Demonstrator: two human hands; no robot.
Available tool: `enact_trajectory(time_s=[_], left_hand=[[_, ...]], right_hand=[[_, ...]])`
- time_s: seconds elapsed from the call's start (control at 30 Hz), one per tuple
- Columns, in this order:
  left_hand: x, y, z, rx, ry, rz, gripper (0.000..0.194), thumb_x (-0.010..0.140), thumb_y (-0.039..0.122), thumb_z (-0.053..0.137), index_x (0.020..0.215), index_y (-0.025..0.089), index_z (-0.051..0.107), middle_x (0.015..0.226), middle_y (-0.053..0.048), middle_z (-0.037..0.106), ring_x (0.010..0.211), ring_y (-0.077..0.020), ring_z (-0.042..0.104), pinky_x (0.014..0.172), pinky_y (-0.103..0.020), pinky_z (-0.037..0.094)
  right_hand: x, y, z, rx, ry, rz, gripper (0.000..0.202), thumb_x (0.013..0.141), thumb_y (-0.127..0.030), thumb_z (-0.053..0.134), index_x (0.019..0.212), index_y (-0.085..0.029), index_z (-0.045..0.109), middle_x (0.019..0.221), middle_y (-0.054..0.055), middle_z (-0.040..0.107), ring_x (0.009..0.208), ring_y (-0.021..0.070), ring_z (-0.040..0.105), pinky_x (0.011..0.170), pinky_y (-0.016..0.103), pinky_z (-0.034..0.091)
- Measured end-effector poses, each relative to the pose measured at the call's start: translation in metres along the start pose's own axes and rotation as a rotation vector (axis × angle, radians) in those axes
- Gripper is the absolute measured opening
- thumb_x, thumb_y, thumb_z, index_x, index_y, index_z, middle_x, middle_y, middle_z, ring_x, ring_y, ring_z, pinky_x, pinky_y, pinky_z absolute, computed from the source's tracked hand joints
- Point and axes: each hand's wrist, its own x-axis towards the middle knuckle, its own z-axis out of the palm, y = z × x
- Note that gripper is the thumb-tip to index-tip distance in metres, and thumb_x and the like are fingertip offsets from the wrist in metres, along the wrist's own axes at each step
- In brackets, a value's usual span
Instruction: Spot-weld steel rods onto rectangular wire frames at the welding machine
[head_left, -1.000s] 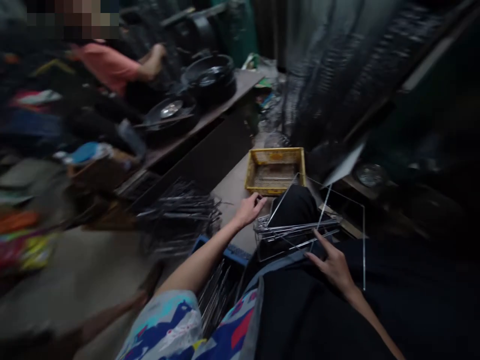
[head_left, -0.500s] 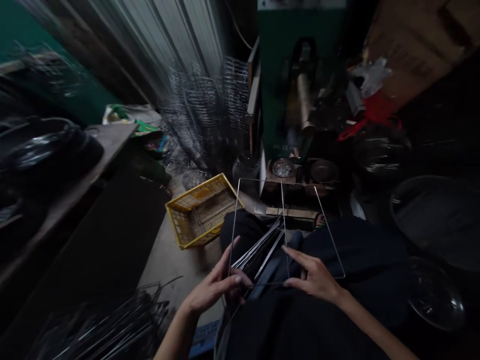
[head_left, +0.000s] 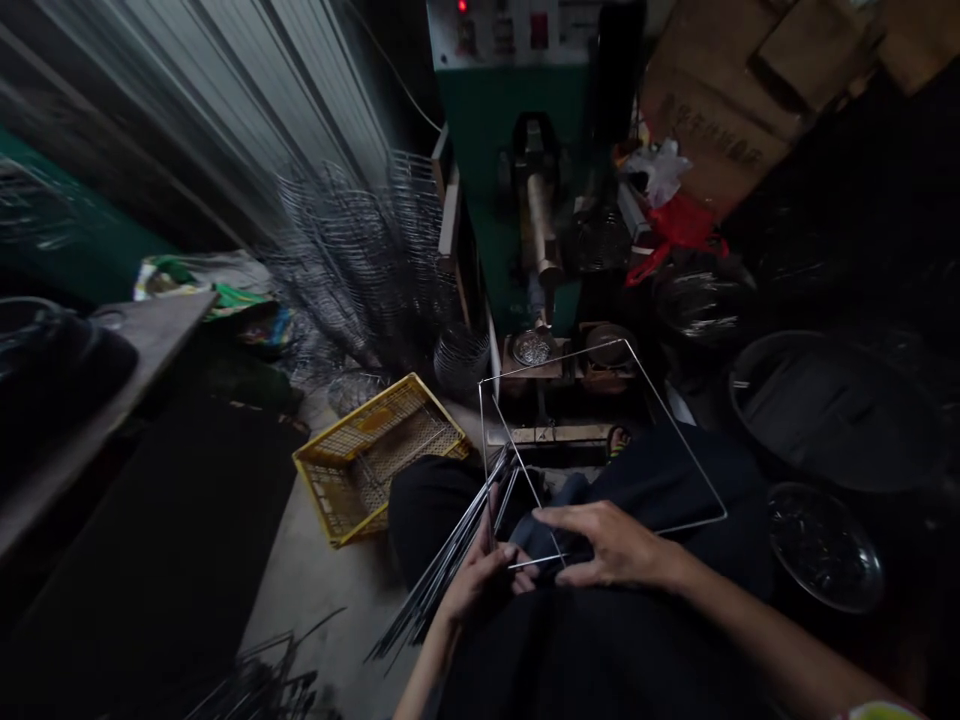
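Over my lap is a thin wire frame [head_left: 676, 428], bent into a rectangle with a wire across it, now tilted and turned. Its near left part is in my left hand [head_left: 480, 575], with the fingers closed about the wire. My right hand [head_left: 619, 550] has thumb and forefinger on the near end of the cross wire, the other fingers curled. A bundle of straight metal rods [head_left: 442, 560] lies across my left thigh, beside and partly behind my left hand. The exact finger contacts are dim.
A yellow plastic crate [head_left: 352, 415] stands on the floor at left. Ahead is a green machine [head_left: 480, 150] with a dish of small metal parts [head_left: 534, 347] at its base. Stacked wire racks [head_left: 345, 240] lean behind. At right are a large round tub [head_left: 832, 410] and a shiny bowl [head_left: 825, 545].
The wire frame has turned and tilted, its far right corner swinging up. My left hand has moved right, closer to my right hand. The view has shifted right, and more of the rod bundle shows.
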Motion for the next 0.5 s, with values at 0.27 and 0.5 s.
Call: enact_trajectory(time_s=[0.27, 0.5], left_hand=[[-0.005, 0.021, -0.012, 0.092, -0.019, 0.082, 0.096, 0.092, 0.024, 0.054, 0.146, 0.031, -0.025, 0.077, -0.009, 0.072, 0.059, -0.0211, 0.069, 0.052, -0.027, 0.049], [-0.002, 0.036, -0.005, 0.104, -0.059, 0.099, 0.097, 0.092, 0.025, 0.055, 0.146, 0.030, -0.026, 0.078, -0.009, 0.072, 0.060, -0.0211, 0.069, 0.053, -0.027, 0.051]], right_hand=[[-0.027, 0.012, 0.005, -0.069, 0.224, 0.121, 0.077, 0.082, -0.027, 0.071, 0.149, -0.029, 0.033, 0.148, 0.004, 0.043, 0.130, 0.0219, 0.048, 0.106, 0.033, 0.046], [-0.024, 0.020, 0.001, -0.012, 0.206, 0.145, 0.077, 0.082, -0.025, 0.070, 0.148, -0.036, 0.033, 0.150, 0.002, 0.040, 0.103, 0.0178, 0.066, 0.084, 0.029, 0.058]])
